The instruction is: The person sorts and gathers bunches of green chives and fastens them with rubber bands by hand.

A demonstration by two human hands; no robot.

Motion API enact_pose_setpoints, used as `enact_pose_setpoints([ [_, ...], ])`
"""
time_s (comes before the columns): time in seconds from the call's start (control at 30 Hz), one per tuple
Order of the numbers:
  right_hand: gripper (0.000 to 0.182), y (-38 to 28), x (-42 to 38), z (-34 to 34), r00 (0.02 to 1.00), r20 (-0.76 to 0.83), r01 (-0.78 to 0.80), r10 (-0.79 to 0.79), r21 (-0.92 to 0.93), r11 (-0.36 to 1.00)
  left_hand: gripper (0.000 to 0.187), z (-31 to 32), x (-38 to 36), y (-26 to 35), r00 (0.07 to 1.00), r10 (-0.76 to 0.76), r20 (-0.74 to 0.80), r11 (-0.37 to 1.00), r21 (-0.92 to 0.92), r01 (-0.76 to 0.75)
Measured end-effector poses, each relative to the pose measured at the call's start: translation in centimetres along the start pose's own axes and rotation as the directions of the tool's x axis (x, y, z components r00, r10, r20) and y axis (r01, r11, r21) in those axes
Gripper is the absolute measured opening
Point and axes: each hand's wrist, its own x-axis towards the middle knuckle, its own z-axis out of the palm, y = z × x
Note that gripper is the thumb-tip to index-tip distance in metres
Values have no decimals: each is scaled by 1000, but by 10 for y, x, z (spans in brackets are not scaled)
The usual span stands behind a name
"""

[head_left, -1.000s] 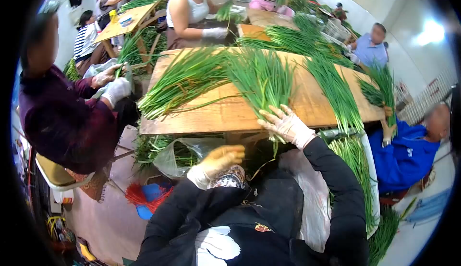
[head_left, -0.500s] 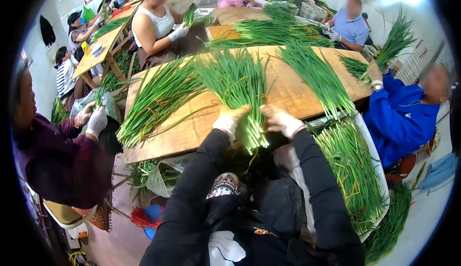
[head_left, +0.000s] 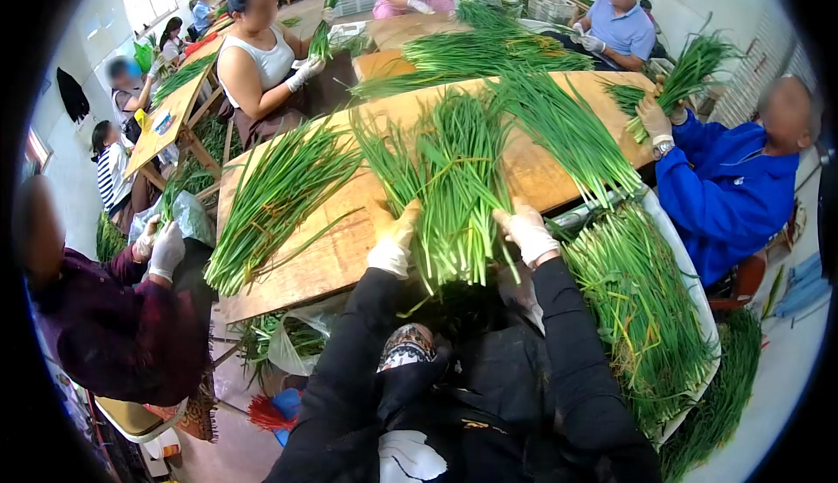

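Note:
A broad bunch of green chives (head_left: 463,191) lies at the near edge of the wooden table, its pale stem ends towards me. My left hand (head_left: 392,239), in a whitish glove, is at the left side of the stems, thumb and fingers spread. On the other side, my gloved right hand (head_left: 528,232) touches the outer stems with its fingers apart. Neither hand is wrapped round the bunch. Another chive bunch (head_left: 275,199) rests to the left, and a third bunch (head_left: 572,138) lies to the right.
The wooden table (head_left: 323,247) spans the front. A pale crate (head_left: 711,335) packed with chives stands at my right. A person in blue (head_left: 729,191) holds chives there; a person in dark purple (head_left: 113,317) sits at left. More people and chives are farther back.
My hands have moved apart and the bunch between them has spread wider. The right-hand person's chives have tilted and lowered slightly. The camera view has shifted a little.

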Motion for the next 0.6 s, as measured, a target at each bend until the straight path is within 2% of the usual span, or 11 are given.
enact_pose_setpoints([
  [0.03,72,-3,-1,0,991,-123,44,-55,-92,995,102,3,2,1,986,155,-55,918,377,-123],
  [0.1,105,-5,3,14,948,-208,190,-239,-231,954,110,14,-8,21,950,307,51,866,399,-301],
  [0.17,109,-21,-3,29,941,-222,147,-255,-413,899,104,27,-4,35,985,159,65,684,712,-158],
  [0.23,98,-22,-2,32,961,-204,72,-188,-469,880,91,29,6,20,987,157,39,647,751,-132],
  [0.3,63,-6,10,26,917,-369,136,-150,-62,989,69,18,26,-26,935,332,-124,645,753,-130],
  [0.33,50,0,15,24,905,-423,94,-47,91,991,51,13,29,-18,982,123,-142,586,809,44],
  [0.4,37,42,60,20,921,-352,-50,166,315,948,50,10,19,-7,947,261,-185,724,687,-65],
  [0.43,35,28,56,12,935,-232,-168,267,374,912,52,10,13,-1,974,93,-208,809,586,48],
  [0.5,42,24,42,12,923,-385,-38,9,-67,997,56,11,2,8,948,-253,-192,881,360,308],
  [0.57,49,25,41,22,876,-465,89,-127,-104,991,57,20,-2,10,895,-435,-97,891,99,443],
  [0.6,53,12,36,23,936,-348,31,-50,-62,998,55,28,-4,10,890,-455,-40,890,-47,453],
])
